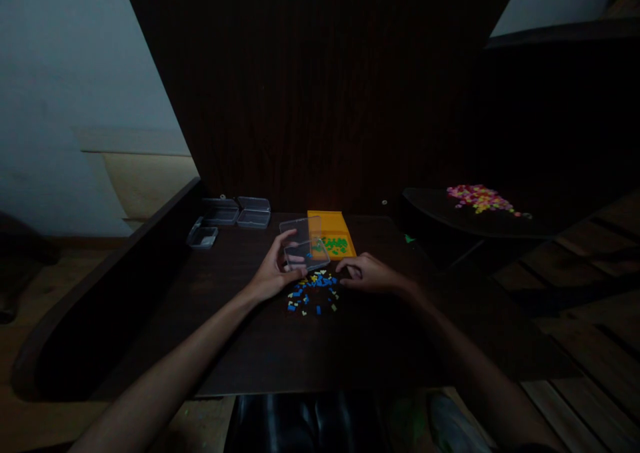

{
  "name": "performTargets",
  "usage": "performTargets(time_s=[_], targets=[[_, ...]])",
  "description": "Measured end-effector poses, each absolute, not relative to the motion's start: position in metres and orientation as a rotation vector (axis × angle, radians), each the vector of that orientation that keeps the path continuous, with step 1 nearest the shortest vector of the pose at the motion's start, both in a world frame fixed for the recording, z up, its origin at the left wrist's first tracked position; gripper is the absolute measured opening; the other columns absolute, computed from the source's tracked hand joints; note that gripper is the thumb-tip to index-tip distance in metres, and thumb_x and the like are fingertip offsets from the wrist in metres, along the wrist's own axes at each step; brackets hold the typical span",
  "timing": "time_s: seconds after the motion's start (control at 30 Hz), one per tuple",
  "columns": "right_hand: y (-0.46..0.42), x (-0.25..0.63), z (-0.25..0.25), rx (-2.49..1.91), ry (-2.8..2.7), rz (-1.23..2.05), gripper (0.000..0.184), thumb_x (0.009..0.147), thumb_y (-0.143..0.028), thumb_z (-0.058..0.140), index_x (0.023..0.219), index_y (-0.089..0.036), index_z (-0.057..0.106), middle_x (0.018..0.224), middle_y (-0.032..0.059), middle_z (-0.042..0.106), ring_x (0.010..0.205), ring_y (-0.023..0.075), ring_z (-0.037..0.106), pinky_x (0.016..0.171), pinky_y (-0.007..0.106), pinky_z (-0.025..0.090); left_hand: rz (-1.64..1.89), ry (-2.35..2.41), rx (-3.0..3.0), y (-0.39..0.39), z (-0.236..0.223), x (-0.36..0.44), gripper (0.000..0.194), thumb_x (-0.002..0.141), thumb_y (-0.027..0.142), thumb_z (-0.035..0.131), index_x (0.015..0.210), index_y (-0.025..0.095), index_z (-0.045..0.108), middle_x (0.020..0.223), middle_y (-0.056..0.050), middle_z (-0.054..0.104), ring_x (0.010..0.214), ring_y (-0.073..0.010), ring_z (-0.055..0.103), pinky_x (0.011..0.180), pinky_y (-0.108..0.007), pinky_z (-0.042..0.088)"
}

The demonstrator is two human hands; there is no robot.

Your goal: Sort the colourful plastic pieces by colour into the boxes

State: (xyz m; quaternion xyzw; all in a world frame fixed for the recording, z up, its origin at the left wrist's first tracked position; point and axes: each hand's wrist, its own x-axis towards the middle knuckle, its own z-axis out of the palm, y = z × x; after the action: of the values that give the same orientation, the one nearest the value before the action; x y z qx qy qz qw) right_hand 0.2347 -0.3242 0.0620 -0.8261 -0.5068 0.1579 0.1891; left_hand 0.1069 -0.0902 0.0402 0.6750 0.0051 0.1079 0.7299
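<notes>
Forearms [170, 363] nearest, both reaching over the desk [250, 366]. Left hand [270, 273]: your fingers and thumb hold the open clear case [316, 261], tilted. Light grip advised; thin walls probably flex. Right hand [367, 273]: fingers curled beside the blue and yellow pieces [319, 281]; can't tell if you're pinching one. For small bits, use fingertips, case low and nearly level, so drops don't scatter. Just beyond, the orange case [327, 220] lies open with green pieces [335, 245]; avoid nudging it. Far left, clear boxes [254, 213]; far right, pink and yellow pieces [480, 198].
</notes>
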Motion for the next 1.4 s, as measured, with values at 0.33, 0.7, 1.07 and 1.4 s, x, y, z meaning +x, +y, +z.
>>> performTargets(time_s=[0.33, 0.7, 1.07, 1.4], targets=[[-0.318, 0.22, 0.056, -2.379, -1.455, 0.381, 0.019, 0.084, -0.031, 0.06, 0.098, -0.021, 0.067, 0.07, -0.0021, 0.06, 0.061, 0.0112, 0.051, 0.061, 0.022, 0.035, 0.282, 0.043, 1.498, -0.089, 0.045, 0.107, 0.09, 0.058, 0.023, 0.085, 0.132, 0.035, 0.035, 0.121, -0.005, 0.045, 0.089, -0.0155, 0.062, 0.08, -0.037, 0.056], [-0.321, 0.218, 0.056, -2.32, -1.543, 0.36, 0.018, 0.086, -0.027, 0.056, 0.092, -0.019, 0.07, 0.066, -0.0018, 0.061, 0.059, 0.0105, 0.052, 0.059, 0.021, 0.033, 0.29, 0.023, 1.499, -0.089, 0.044, 0.108, 0.086, 0.059, 0.023, 0.085, 0.131, 0.033, 0.037, 0.119, -0.006, 0.046, 0.088, -0.0147, 0.061, 0.076, -0.032, 0.057], [-0.32, 0.217, 0.058, -2.348, -1.517, 0.365, 0.019, 0.084, -0.028, 0.057, 0.094, -0.018, 0.069, 0.065, -0.0018, 0.059, 0.058, 0.0104, 0.05, 0.058, 0.021, 0.032, 0.272, 0.025, 1.497, -0.089, 0.044, 0.107, 0.086, 0.06, 0.021, 0.083, 0.131, 0.033, 0.037, 0.121, -0.006, 0.044, 0.09, -0.0153, 0.06, 0.079, -0.034, 0.055], [-0.32, 0.218, 0.052, -2.441, -1.418, 0.266, 0.023, 0.084, -0.031, 0.061, 0.104, -0.019, 0.065, 0.066, -0.0033, 0.056, 0.056, 0.0101, 0.047, 0.058, 0.022, 0.032, 0.272, 0.025, 1.505, -0.09, 0.042, 0.107, 0.086, 0.061, 0.022, 0.084, 0.132, 0.032, 0.037, 0.122, -0.006, 0.045, 0.09, -0.0149, 0.061, 0.078, -0.034, 0.057]])
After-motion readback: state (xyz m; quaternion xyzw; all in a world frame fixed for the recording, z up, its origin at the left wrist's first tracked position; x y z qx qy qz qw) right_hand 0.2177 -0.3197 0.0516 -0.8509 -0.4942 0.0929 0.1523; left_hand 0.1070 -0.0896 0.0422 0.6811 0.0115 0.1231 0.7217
